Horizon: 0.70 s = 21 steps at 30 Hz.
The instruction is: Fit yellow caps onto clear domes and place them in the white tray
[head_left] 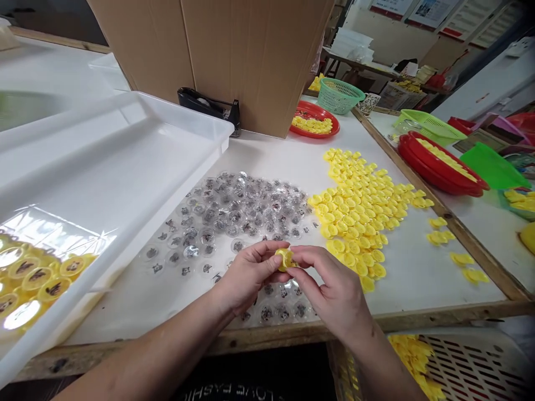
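Between the fingertips of both hands is a small yellow plastic piece [285, 259], held just above the table near its front edge. My left hand [253, 273] pinches it from the left, and my right hand [330, 284] grips it from the right. Fingers cover part of it, so its exact shape is hard to make out. Below and behind the hands lie many clear round plastic discs with small dark printed figures [234, 214]. To the right spreads a heap of yellow cup-shaped plastic pieces [355, 217].
A white tray [167, 139] on the left holds finished-looking yellow discs with prints [37, 278]. Behind stand a cardboard box [234, 61], a black tape dispenser [209, 106], a red plate [334, 131] and a green basket [340, 94]. A wooden strip [438, 206] edges the right side.
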Each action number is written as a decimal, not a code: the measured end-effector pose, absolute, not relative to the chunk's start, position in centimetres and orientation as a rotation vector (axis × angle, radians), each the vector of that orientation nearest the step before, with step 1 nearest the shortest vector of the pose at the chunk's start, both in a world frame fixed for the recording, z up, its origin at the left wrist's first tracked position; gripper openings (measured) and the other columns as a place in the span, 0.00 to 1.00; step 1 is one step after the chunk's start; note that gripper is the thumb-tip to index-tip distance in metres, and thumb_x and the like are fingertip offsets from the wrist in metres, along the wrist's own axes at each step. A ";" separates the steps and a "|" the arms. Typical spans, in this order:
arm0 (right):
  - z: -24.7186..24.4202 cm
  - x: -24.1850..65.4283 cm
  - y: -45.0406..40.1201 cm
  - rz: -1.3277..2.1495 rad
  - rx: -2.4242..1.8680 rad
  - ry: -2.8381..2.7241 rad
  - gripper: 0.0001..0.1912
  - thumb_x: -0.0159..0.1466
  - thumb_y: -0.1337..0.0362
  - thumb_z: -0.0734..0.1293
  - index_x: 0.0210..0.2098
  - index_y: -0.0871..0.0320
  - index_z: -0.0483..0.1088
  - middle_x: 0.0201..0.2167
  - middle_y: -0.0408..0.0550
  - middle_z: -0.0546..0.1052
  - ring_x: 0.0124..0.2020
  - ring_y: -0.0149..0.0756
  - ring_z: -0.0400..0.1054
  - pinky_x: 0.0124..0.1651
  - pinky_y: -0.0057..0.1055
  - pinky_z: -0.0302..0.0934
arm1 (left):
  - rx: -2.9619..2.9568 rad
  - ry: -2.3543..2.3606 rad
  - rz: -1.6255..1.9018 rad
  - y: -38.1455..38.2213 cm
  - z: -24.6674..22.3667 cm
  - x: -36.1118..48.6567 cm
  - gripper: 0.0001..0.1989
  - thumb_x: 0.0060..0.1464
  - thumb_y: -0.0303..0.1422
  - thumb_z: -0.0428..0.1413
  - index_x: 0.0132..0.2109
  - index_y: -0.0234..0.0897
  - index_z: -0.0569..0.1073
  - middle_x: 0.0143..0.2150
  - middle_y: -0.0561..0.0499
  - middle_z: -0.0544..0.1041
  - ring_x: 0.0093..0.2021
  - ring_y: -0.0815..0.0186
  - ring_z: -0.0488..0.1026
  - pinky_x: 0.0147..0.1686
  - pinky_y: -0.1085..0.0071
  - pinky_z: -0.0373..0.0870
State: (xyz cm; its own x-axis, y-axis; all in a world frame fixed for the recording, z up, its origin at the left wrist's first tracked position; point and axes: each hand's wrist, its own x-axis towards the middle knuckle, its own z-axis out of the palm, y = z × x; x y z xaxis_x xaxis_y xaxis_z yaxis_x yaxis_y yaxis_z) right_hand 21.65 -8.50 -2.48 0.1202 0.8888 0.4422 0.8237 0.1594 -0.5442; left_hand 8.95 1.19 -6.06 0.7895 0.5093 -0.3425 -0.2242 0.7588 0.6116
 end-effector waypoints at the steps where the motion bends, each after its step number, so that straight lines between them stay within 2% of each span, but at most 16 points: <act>1: -2.2 21.8 -8.5 0.137 -1.669 -1.715 0.11 0.63 0.73 0.63 0.45 0.57 0.68 0.41 0.49 0.74 0.42 0.36 0.70 0.44 0.31 0.66 | 0.599 0.521 0.416 1.2 -6.0 8.9 0.19 0.42 0.32 0.67 0.42 0.31 0.75 0.34 0.49 0.78 0.31 0.70 0.75 0.33 0.77 0.74; 4: -1.6 22.3 -8.5 0.218 -1.723 -1.777 0.14 0.63 0.72 0.64 0.48 0.55 0.67 0.41 0.48 0.73 0.40 0.35 0.70 0.42 0.31 0.67 | 0.638 0.507 0.404 1.1 -5.9 8.9 0.18 0.42 0.33 0.67 0.42 0.32 0.74 0.34 0.49 0.78 0.32 0.70 0.75 0.33 0.76 0.73; 10: -1.2 22.7 -8.7 0.301 -1.788 -1.743 0.10 0.61 0.70 0.67 0.42 0.54 0.69 0.37 0.46 0.73 0.36 0.35 0.70 0.38 0.31 0.67 | 0.664 0.461 0.418 0.7 -6.1 8.9 0.17 0.43 0.31 0.67 0.40 0.32 0.72 0.32 0.50 0.78 0.31 0.71 0.74 0.32 0.76 0.71; 15: -1.1 22.4 -8.7 0.243 -1.842 -1.753 0.09 0.59 0.71 0.70 0.37 0.55 0.68 0.33 0.42 0.71 0.32 0.32 0.69 0.36 0.29 0.65 | 0.674 0.476 0.405 0.7 -6.2 8.9 0.17 0.43 0.31 0.66 0.41 0.32 0.72 0.35 0.48 0.78 0.33 0.69 0.75 0.35 0.74 0.72; 21: -1.6 22.2 -8.7 0.176 -1.841 -1.838 0.09 0.60 0.73 0.68 0.39 0.56 0.68 0.35 0.45 0.71 0.34 0.33 0.69 0.34 0.28 0.65 | 0.748 0.513 0.403 0.6 -5.7 8.8 0.19 0.42 0.33 0.67 0.41 0.31 0.72 0.34 0.48 0.77 0.33 0.68 0.74 0.37 0.72 0.71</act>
